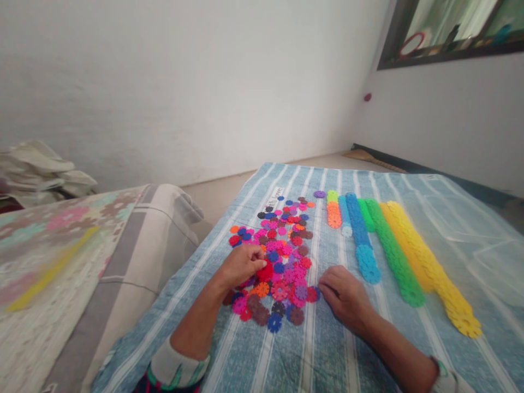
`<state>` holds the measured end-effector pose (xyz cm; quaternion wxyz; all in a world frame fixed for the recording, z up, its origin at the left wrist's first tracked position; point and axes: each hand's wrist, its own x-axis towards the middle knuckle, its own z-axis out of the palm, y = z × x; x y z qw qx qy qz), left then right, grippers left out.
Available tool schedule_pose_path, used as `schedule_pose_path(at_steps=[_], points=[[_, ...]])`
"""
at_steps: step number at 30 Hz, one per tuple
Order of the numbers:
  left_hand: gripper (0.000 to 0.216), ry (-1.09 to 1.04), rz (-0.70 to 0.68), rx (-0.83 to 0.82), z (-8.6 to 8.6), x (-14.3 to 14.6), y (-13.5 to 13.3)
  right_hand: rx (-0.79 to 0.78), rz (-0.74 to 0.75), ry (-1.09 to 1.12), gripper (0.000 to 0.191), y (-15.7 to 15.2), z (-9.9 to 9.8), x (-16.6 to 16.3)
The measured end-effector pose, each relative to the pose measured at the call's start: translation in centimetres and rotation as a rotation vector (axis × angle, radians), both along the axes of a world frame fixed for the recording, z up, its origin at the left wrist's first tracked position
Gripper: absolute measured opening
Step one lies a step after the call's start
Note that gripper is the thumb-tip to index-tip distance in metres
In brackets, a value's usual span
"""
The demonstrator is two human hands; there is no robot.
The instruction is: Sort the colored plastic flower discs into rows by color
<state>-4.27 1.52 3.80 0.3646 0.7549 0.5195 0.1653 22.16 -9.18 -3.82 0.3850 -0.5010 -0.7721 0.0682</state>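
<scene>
My left hand is over a mixed pile of plastic snowflake discs, thumb and fingertips pinched together on a red snowflake disc. The pile holds pink, purple, blue, brown, black, orange and red notched discs. At the pile's right edge rests my right hand, its fingers curled in beside a red disc and a blue one. Whatever those curled fingers hold, if anything, is hidden. Further right lie overlapping rows of sorted discs: blue, green and yellow.
Shorter rows, orange and light blue, lie near the back, with a lone purple disc. A striped blue cloth covers the surface. Clear plastic spreads at right. A patterned cover stands left, walls behind.
</scene>
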Motion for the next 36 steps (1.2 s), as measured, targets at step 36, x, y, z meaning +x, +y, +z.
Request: schedule_pose_path(at_steps=[36], points=[[0.01,0.051,0.046,0.113,0.5,0.3,1.0,-0.02,0.004,-0.01,0.023,0.2,-0.2,-0.1]])
